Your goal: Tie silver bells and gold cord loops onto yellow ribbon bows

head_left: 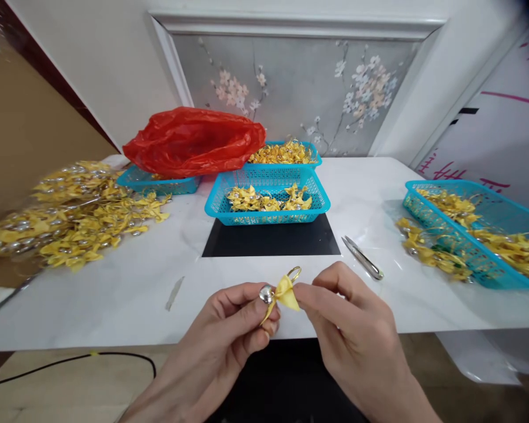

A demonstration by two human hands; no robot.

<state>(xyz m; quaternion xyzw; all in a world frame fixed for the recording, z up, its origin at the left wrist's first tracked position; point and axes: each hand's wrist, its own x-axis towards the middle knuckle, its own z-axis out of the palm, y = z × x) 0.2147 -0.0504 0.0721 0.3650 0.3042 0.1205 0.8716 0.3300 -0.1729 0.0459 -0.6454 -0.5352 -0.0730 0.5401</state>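
Note:
Above the table's front edge I hold a yellow ribbon bow (286, 295) with a shiny silver bell (266, 294) and a thin gold loop sticking up from it. My left hand (235, 326) pinches it by the bell side, thumb in front and fingers curled behind. At the bow's right edge my right hand (355, 320) has thumb and forefinger closed on the ribbon; the fingertips partly hide that contact. Straight ahead, a blue basket (267, 218) contains several similar yellow bows (264, 200).
Thread snips (362, 258) lie right of a black mat (271, 239). Bows with bells are heaped (101, 223) at left. Another blue basket (480, 252) of bows stands at right, with loose bows (434, 252) beside it. A red plastic bag (194, 141) rests over baskets behind.

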